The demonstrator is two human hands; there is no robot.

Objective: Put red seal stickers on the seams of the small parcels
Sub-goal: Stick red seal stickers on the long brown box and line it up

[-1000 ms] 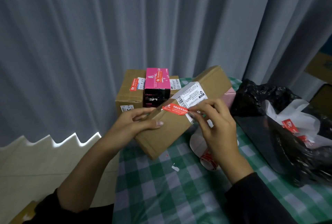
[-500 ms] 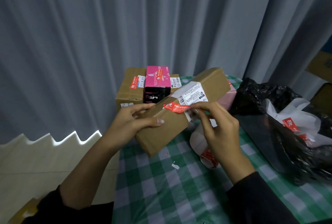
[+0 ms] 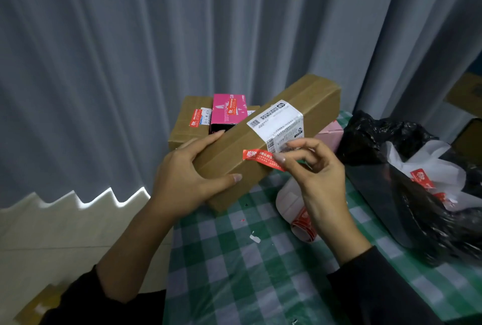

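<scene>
– Fingers of R hand: thumb & index pinch one end of a narrow red seal sticker; other digits loosely curled.
– Sticker's where, exactly?
– Far end lies on the side of a long brown cardboard parcel, just below its white shipping label. Pinched end hangs past the parcel's lower edge.
– L hand?
– L hand grips the parcel's near end, thumb across the side face, fingers over the top. Parcel's tilted, far end higher. Can't tell if the low corner touches the green-white checked tablecloth.
– Anything else?
– Behind: pink carton on a brown cardboard box. On the right, a crumpled black plastic bag. Under R wrist, a white roll of red stickers.
</scene>
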